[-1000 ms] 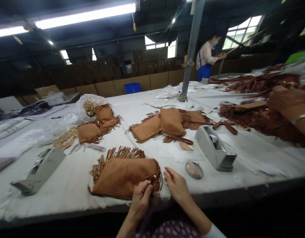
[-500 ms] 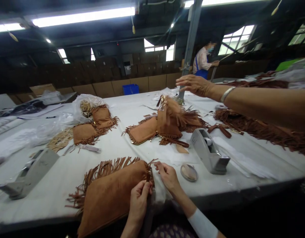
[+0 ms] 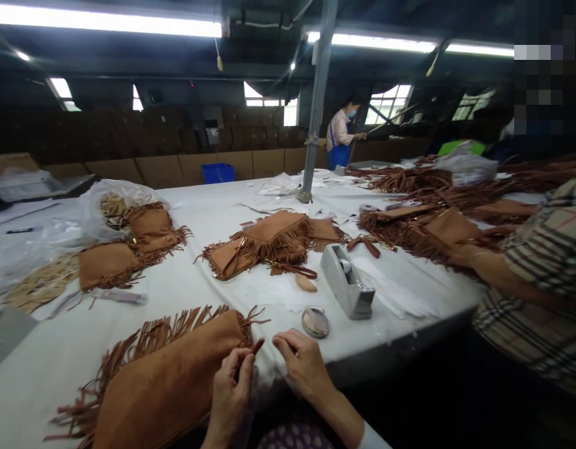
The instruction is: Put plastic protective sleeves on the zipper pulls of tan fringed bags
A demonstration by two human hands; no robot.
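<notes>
A tan suede pouch (image 3: 166,374) with long fringe lies in front of me at the table's near edge. My left hand (image 3: 232,386) is closed at its right end, pinching a narrow dark brown strap (image 3: 258,345) whose tip sticks out past the fingers. Just to the right, my right hand (image 3: 302,365) is raised with thumb and fingertips pressed together, apart from the pouch. Whatever may be between those fingertips is too small to make out. A small round dish (image 3: 315,322) sits beyond the right hand.
A grey tape dispenser (image 3: 347,284) stands right of the dish. Fringed pouches (image 3: 273,232) are piled mid-table, with others (image 3: 110,264) at left by plastic bags. At right, a co-worker in a checked shirt (image 3: 540,280) reaches toward more fringed bags. A post (image 3: 317,106) rises behind.
The view has turned right. A co-worker's arm has drawn back from over the table, and a blurred pouch now rests on the middle pile. My right hand has moved slightly away from the pouch.
</notes>
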